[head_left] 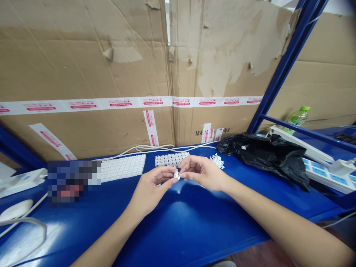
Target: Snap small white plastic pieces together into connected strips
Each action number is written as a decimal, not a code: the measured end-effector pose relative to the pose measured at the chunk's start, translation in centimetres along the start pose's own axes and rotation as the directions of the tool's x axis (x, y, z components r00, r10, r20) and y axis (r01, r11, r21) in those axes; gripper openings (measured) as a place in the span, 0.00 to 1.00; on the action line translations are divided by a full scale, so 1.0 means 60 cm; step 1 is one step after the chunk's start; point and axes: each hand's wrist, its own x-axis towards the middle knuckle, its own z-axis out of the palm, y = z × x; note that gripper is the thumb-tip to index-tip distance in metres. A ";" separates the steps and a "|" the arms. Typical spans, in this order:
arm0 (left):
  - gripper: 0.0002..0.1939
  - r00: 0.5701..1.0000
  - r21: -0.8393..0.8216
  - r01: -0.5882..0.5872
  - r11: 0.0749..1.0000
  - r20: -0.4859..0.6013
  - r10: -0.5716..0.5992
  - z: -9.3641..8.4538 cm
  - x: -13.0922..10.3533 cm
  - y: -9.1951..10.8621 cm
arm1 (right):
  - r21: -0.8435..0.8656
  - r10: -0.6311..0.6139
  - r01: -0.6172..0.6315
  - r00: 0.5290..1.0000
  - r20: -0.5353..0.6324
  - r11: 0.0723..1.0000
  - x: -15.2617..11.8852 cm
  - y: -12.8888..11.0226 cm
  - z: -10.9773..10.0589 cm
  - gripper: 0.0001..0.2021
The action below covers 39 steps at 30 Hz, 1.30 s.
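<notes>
In front of me, above the blue tabletop (178, 222), my left hand (155, 185) pinches a small white plastic piece (177, 175) between thumb and fingers. From the other side, my right hand (201, 172) closes thumb and fingertips at the piece's edge. Whether the right fingers hold a second tiny part is hidden. Just behind the hands lies a grid of small white pieces with dark gaps (167, 159). A loose heap of tiny white parts (217, 161) sits beyond my right hand. To the left is a larger block of white pieces in rows (125, 166).
A crumpled black plastic bag (264, 152) lies at right, beside white power strips (325, 172) and a green-capped bottle (299, 118). White cables (150, 148) run along the cardboard wall (116, 78). A blurred-out patch (72, 183) and a white mouse-shaped object (16, 209) are at left.
</notes>
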 end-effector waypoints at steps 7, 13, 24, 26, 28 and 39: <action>0.14 1.000 0.002 -0.002 1.000 -0.009 0.002 0.000 -0.001 0.001 | -0.002 0.012 -0.012 1.000 0.008 1.000 0.000 -0.001 -0.003 0.15; 0.13 1.000 0.026 -0.026 0.999 0.000 0.026 -0.002 -0.003 0.001 | -0.014 0.026 -0.026 1.000 -0.014 1.000 0.002 0.004 -0.004 0.17; 0.14 1.000 -0.024 0.002 1.000 0.013 -0.001 -0.003 -0.001 0.004 | 0.071 0.090 -0.090 0.996 0.002 0.993 0.006 0.008 -0.004 0.18; 0.13 1.000 0.033 -0.011 0.999 0.004 0.011 -0.005 0.000 0.006 | 0.108 0.105 -0.108 0.994 0.031 0.988 0.006 0.007 -0.002 0.18; 0.13 0.999 0.129 -0.026 0.991 -0.034 0.031 -0.007 0.000 0.008 | 0.149 0.117 -0.123 0.992 0.046 0.981 0.006 0.007 0.003 0.19; 0.10 0.978 0.272 -0.208 0.940 0.030 0.207 -0.008 -0.006 0.005 | 0.254 0.183 -0.180 0.983 0.010 0.950 0.005 0.012 0.022 0.23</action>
